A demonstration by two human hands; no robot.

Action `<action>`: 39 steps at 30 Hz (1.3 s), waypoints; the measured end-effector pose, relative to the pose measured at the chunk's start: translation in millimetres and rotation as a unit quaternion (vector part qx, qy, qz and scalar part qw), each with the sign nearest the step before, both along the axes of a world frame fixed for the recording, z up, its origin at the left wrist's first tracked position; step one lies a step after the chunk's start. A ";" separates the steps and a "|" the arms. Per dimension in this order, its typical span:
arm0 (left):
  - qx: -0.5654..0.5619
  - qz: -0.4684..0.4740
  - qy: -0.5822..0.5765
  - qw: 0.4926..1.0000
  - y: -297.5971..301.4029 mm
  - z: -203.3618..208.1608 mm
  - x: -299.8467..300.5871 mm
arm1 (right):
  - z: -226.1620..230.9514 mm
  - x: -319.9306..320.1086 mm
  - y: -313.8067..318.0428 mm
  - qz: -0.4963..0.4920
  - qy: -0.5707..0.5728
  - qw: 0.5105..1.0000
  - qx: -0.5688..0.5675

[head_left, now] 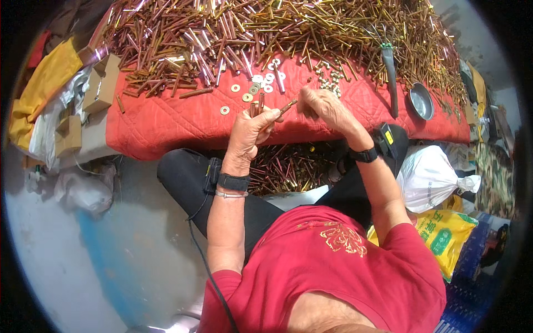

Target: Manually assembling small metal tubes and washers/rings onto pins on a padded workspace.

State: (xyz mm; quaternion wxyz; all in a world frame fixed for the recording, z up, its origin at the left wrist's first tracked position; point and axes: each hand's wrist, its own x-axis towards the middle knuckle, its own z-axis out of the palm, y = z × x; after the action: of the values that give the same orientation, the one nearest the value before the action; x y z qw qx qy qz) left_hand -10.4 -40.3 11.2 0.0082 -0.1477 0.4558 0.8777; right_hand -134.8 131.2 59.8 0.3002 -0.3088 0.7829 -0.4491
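Observation:
My left hand (pixel 250 132) is closed around a few slim brass-coloured bolts (pixel 287 106). One of them points up and to the right, toward my other hand; another stands upright by the thumb. Just off the slanting bolt's tip, my right hand (pixel 326 110) has its fingers curled together, slightly smeared by motion. Whatever sits in those fingers is hidden. Beyond my left hand, flat round washers (pixel 247 97) lie loose on the red quilted cloth (pixel 166 125). Small pale nuts (pixel 331 83) are scattered just past my right hand.
A large heap of brass-coloured bolts (pixel 183 39) covers the far part of the cloth. At right lie a dark long-handled tool (pixel 390 80) and a small metal bowl (pixel 421 102). More bolts (pixel 288 169) are piled below, between my legs. Cardboard boxes (pixel 101 83) stand left.

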 end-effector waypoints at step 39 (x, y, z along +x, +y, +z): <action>0.070 0.018 -0.017 0.997 -1.2 -8.5 -2.4 | -21.0 17.3 -31.4 -0.070 0.144 0.973 -0.168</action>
State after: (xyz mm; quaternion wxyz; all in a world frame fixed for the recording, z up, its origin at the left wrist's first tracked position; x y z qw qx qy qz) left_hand -12.8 -41.6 2.7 0.0103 -0.1700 0.3904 0.9048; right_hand -117.5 99.8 38.8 0.0954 -0.3607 0.7507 -0.5451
